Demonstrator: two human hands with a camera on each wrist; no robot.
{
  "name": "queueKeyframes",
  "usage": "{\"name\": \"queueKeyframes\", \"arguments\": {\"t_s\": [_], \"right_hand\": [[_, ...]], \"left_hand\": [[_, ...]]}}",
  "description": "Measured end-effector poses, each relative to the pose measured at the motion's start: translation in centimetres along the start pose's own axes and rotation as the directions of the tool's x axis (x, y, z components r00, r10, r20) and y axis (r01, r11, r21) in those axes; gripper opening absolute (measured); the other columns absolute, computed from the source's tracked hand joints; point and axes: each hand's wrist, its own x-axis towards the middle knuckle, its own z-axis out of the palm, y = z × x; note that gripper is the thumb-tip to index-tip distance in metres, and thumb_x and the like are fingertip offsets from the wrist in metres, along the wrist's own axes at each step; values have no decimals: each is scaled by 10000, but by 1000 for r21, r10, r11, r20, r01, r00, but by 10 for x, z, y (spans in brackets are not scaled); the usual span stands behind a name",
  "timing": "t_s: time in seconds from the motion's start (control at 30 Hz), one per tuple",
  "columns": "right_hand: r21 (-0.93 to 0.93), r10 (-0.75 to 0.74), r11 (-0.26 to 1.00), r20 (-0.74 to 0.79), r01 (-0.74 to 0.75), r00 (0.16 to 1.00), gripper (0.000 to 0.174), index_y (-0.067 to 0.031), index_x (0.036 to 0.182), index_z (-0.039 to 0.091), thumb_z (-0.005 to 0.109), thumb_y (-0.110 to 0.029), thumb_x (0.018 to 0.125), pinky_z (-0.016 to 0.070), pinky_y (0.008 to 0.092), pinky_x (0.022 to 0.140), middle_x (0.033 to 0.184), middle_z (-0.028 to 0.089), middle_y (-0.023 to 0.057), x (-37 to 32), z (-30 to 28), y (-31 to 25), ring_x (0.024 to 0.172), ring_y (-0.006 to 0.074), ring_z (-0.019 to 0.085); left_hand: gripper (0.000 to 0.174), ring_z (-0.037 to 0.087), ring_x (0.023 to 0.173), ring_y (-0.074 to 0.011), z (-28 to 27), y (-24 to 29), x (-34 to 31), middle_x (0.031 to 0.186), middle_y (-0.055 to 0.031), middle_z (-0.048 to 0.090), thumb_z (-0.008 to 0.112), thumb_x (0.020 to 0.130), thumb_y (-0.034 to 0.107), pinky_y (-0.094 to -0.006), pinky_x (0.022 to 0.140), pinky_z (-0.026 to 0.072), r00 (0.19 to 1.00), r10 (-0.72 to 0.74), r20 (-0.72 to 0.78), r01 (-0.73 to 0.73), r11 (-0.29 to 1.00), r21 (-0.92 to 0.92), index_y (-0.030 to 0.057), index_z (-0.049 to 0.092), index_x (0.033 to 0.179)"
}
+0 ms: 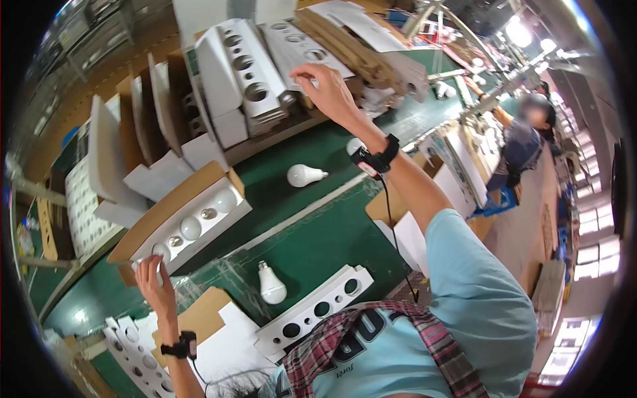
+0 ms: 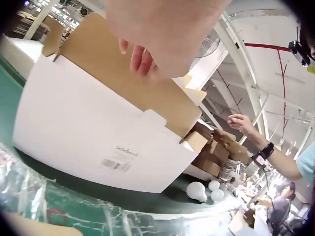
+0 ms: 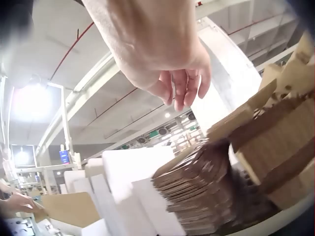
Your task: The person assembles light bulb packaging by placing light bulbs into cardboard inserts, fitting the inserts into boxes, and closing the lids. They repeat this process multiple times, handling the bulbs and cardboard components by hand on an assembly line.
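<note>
Cardboard inserts [image 1: 295, 43] under outstretched right hand [image 1: 330, 91], perhaps touching.

Bright overhead factory light, window glare, fisheye-curved edges, dark vignette, blurred wrist views

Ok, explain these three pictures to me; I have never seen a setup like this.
There is no machine here: a person works with bare hands and wears three cameras. The wide picture comes from the head. The other two come from the wrists, each looking past its own hand. On the green table lie a loose bulb, another bulb, a white holed insert and an open box with bulbs inside. The left hand touches that box's near corner. The right hand reaches up to a stack of card inserts, fingers relaxed, holding nothing.
</note>
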Motion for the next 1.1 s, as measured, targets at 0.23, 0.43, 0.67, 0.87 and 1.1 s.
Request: {"name": "queueKeyframes", "arguments": {"t_s": [0.23, 0.43, 0.67, 0.87, 1.1], "right_hand": [[19, 183, 979, 363, -203, 914, 504, 17, 835, 658, 603, -484, 836, 503, 423, 680, 760, 661, 194, 20, 108, -88, 770, 354, 652], [-81, 242, 970, 330, -228, 912, 395, 52, 789, 648, 559, -324, 870, 507, 473, 706, 761, 642, 242, 35, 164, -98, 765, 392, 641], [47, 79, 995, 147, -87, 986, 264, 40, 685, 621, 535, -155, 841, 535, 411, 562, 593, 602, 202, 67, 115, -94, 528, 352, 624], [-130, -236, 964, -11, 233, 972, 273, -8, 1043, 622, 573, -220, 878, 486, 305, 749, 880, 641, 139, 49, -34, -97, 841, 209, 632], [679, 424, 681, -61, -273, 904, 395, -25, 1132, 581, 707, -217, 810, 528, 312, 721, 1013, 641, 74, -48, -207, -63, 910, 196, 641]], "left_hand": [[132, 574, 898, -317, -13, 37, 65, 954, -144, 610, 559, 842, -33, -369, 804, 450, 989, -86, -125, 59, 977, -206, -16, 613, 962], [139, 575, 900, -308, -12, 32, 32, 951, -137, 623, 570, 828, -58, -369, 800, 451, 995, -48, -84, 34, 986, -161, -8, 619, 948], [166, 609, 867, -281, -7, 24, -15, 958, -120, 620, 577, 836, -65, -345, 756, 482, 985, -164, -56, 147, 962, -229, 13, 621, 975], [173, 622, 841, -273, 11, 69, -24, 967, -131, 619, 567, 846, -58, -318, 725, 488, 988, -126, 91, 152, 899, -411, 9, 620, 996], [528, 531, 1125, -238, -24, 110, 11, 1233, -143, 536, 643, 844, 186, -364, 931, 421, 987, -159, -24, 93, 689, -719, 13, 452, 1305]]}}
